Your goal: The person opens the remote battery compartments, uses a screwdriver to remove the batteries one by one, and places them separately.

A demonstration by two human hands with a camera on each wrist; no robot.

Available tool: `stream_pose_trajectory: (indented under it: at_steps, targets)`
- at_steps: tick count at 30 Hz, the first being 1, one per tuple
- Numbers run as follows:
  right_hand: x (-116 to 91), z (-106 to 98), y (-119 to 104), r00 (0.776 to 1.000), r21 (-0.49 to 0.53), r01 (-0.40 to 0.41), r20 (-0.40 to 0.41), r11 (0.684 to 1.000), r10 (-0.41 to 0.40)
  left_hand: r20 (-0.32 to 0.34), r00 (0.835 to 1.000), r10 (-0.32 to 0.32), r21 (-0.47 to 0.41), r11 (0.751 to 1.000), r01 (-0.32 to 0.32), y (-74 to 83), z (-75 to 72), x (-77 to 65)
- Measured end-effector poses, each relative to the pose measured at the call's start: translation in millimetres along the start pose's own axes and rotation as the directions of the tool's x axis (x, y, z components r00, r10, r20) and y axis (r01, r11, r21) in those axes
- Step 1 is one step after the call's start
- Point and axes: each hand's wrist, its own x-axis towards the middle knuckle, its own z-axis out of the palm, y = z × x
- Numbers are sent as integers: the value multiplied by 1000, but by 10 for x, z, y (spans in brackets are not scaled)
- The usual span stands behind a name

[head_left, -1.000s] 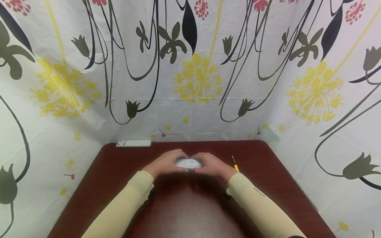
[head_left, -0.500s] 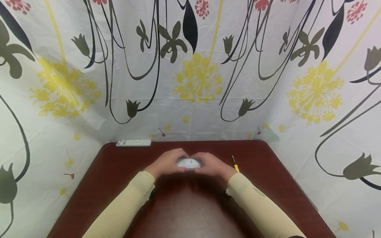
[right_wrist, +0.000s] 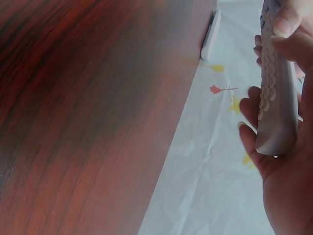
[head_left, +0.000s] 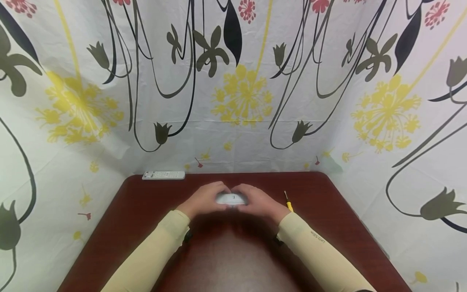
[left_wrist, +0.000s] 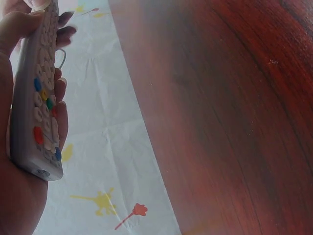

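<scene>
Above the far part of the table, my two hands hold a white remote control (head_left: 232, 199) between them, one at each end. My left hand (head_left: 205, 199) grips its left end, fingers curled behind it and thumb at the front. In the left wrist view, the remote (left_wrist: 34, 117) shows light buttons with a few coloured ones. My right hand (head_left: 260, 201) grips the other end the same way. The right wrist view shows the plain rounded end of the remote (right_wrist: 279, 122) against the palm, the thumbs near its middle. Fingers cover much of it in the head view.
A second white remote control (head_left: 163, 175) lies at the back left edge of the dark red table (head_left: 226, 251). A screwdriver (head_left: 288, 201) with a yellow handle lies right of my right hand. Flower-patterned cloth (head_left: 240, 154) hangs around the table's back and sides.
Both hands stay almost in place with the remote control. The right hand's fingers have lifted very slightly, and the remote's tilt has shifted a little.
</scene>
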Motion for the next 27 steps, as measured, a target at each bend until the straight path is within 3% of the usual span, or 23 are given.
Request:
stream_pose_trajectory:
  at_steps: [4, 18, 27]
  targets:
    - [0, -4, -14, 999, 1, 36, -19, 999, -36, 1, 1000, -2, 0, 1000, 2, 8, -24, -9]
    - [-52, -1, -27, 984, -169, 177, 10, 970, -177, 6, 1000, 1, -15, 1000, -1, -5, -80, -22]
    - [-56, 8, 0, 977, -199, 209, -7, 958, -214, 10, 1000, 6, -9, 1000, -6, 4, -105, -24]
